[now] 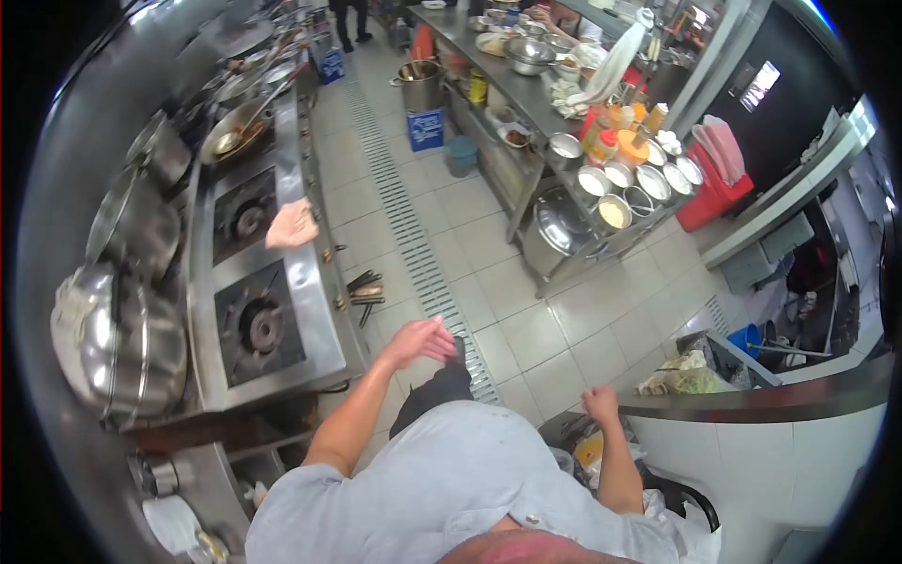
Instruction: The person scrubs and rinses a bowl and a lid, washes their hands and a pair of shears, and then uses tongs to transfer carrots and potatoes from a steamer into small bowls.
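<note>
My left hand [420,342] is over the tiled floor, in front of my body and to the right of the stove [319,324]. Its fingers stretch out and hold nothing. My right hand [599,404] hangs at my right side, near the low tiled wall and some bags. Its fingers are curled in, and nothing shows in them. A pinkish cloth [293,224] lies on the stove between two burners. Several wooden and black handles [366,291] stick out beside the stove front, close beyond my left hand.
A floor drain [399,197] runs up the aisle. At left, a wok [237,134] and large steel pots [136,343] line the stove. The steel counter [507,80] at right carries bowls and squeeze bottles, a lidded pot [556,226] below. A tall pot [418,86] stands on a blue crate [426,130].
</note>
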{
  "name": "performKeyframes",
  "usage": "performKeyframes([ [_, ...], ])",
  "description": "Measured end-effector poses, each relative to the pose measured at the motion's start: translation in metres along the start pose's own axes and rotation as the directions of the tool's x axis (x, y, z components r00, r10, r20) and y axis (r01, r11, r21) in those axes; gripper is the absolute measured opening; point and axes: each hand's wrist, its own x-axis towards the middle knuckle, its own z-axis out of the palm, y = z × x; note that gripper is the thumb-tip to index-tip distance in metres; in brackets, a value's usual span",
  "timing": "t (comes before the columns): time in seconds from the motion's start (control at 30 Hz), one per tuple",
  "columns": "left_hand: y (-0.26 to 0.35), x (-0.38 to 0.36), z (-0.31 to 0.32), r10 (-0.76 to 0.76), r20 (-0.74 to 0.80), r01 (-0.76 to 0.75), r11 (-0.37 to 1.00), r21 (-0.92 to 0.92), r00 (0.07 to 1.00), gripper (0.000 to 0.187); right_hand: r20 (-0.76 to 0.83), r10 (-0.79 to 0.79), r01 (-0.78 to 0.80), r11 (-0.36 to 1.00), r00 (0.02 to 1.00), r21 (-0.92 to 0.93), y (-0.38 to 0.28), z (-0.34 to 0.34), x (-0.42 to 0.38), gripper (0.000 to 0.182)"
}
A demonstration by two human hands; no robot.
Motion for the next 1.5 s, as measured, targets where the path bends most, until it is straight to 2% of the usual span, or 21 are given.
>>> performKeyframes([
  [0.03, -0.003, 0.023, -0.01, 0.003, -0.11, 0.066, 0.787, 0.614, 0.994, 0.043, 0.03, -0.008, 0.014, 0.971, 1.0, -0.24, -0.027, -0.008, 0.01, 0.022],
  [0.07, -0.006, 0.051, -0.024, 0.098, -0.198, 0.17, 0.243, 0.955, 0.975, 0.043, -0.019, -0.098, 0.089, 0.954, 0.995, -0.286, -0.045, -0.014, 0.026, 0.024],
  [0.1, 0.006, 0.073, -0.041, 0.194, -0.244, 0.103, 0.543, 0.833, 0.95, 0.045, -0.056, -0.183, 0.154, 0.929, 0.981, -0.337, -0.058, -0.016, 0.04, 0.026],
  [0.13, 0.018, 0.093, -0.056, 0.168, -0.288, 0.108, 0.664, 0.74, 0.943, 0.045, -0.084, -0.261, 0.21, 0.899, 0.962, -0.385, -0.068, -0.017, 0.052, 0.029],
  [0.17, 0.027, 0.108, -0.067, 0.125, -0.328, 0.117, 0.77, 0.627, 0.936, 0.046, -0.041, -0.154, 0.142, 0.965, 0.987, -0.221, -0.074, -0.018, 0.069, 0.036],
  [0.2, 0.056, 0.124, -0.08, 0.085, -0.368, 0.121, 0.856, 0.502, 0.926, 0.047, -0.042, -0.147, 0.139, 0.977, 0.988, -0.162, -0.095, -0.024, 0.081, 0.037],
  [0.23, 0.053, 0.145, -0.094, 0.27, -0.335, 0.025, 0.745, 0.667, 0.903, 0.043, -0.037, -0.135, 0.131, 0.986, 0.99, -0.106, -0.124, -0.031, 0.083, 0.038],
  [0.33, 0.093, 0.199, -0.135, 0.218, -0.286, -0.072, 0.892, 0.446, 0.933, 0.038, -0.116, -0.167, 0.172, 0.984, 0.979, 0.036, -0.186, -0.056, 0.112, 0.038],
  [0.47, 0.143, 0.263, -0.168, 0.251, -0.237, -0.114, 0.874, 0.473, 0.939, 0.036, -0.227, -0.228, 0.279, 0.932, 0.947, 0.23, -0.261, -0.101, 0.179, 0.037],
  [0.6, 0.178, 0.315, -0.186, 0.218, -0.257, -0.094, 0.902, 0.421, 0.941, 0.033, -0.381, -0.402, 0.503, 0.837, 0.832, 0.216, -0.37, -0.17, 0.259, 0.036],
  [0.67, 0.196, 0.338, -0.197, 0.217, -0.28, -0.08, 0.9, 0.429, 0.935, 0.029, -0.445, -0.57, 0.608, 0.791, 0.69, -0.069, -0.418, -0.212, 0.313, 0.036],
  [0.73, 0.209, 0.355, -0.207, 0.171, -0.287, -0.04, 0.91, 0.413, 0.943, 0.029, -0.541, -0.501, 0.636, 0.767, 0.675, 0.083, -0.478, -0.242, 0.35, 0.034],
  [0.8, 0.228, 0.376, -0.222, 0.163, -0.32, -0.026, 0.919, 0.392, 0.933, 0.029, -0.514, -0.534, 0.68, 0.72, 0.672, 0.141, -0.528, -0.268, 0.383, 0.031],
  [0.83, 0.234, 0.383, -0.228, 0.163, -0.343, -0.025, 0.927, 0.374, 0.925, 0.029, -0.451, -0.59, 0.693, 0.715, 0.67, 0.093, -0.552, -0.274, 0.391, 0.027],
  [0.93, 0.238, 0.396, -0.238, 0.123, -0.385, 0.027, 0.931, 0.363, 0.915, 0.03, -0.153, -0.681, 0.696, 0.712, 0.716, 0.092, -0.583, -0.25, 0.445, 0.032],
  [1.0, 0.233, 0.411, -0.255, 0.101, -0.405, 0.049, 0.938, 0.344, 0.909, 0.029, 0.009, -0.737, 0.737, 0.675, 0.675, 0.041, -0.611, -0.223, 0.456, 0.036],
  [1.1, 0.197, 0.424, -0.28, 0.033, -0.43, 0.082, 0.966, 0.247, 0.902, 0.029, 0.129, -0.777, 0.781, 0.624, 0.616, 0.032, -0.652, -0.189, 0.504, 0.04],
  [1.23, 0.172, 0.431, -0.318, -0.063, -0.485, 0.14, 0.982, 0.123, 0.872, 0.029, 0.041, -0.796, 0.796, 0.602, 0.605, -0.055, -0.743, -0.163, 0.57, 0.04],
  [1.33, 0.148, 0.439, -0.359, -0.095, -0.546, 0.146, 0.988, 0.051, 0.832, 0.03, -0.034, -0.809, 0.804, 0.586, 0.586, -0.103, -0.815, -0.145, 0.651, 0.04],
  [1.47, 0.141, 0.438, -0.401, -0.184, -0.592, 0.189, 0.98, -0.054, 0.785, 0.028, -0.159, -0.804, 0.715, 0.585, 0.573, -0.382, -0.922, -0.139, 0.751, 0.041],
  [1.5, 0.14, 0.436, -0.414, -0.2, -0.597, 0.211, 0.976, -0.051, 0.777, 0.027, -0.138, -0.76, 0.676, 0.634, 0.635, -0.375, -0.95, -0.139, 0.78, 0.039],
])
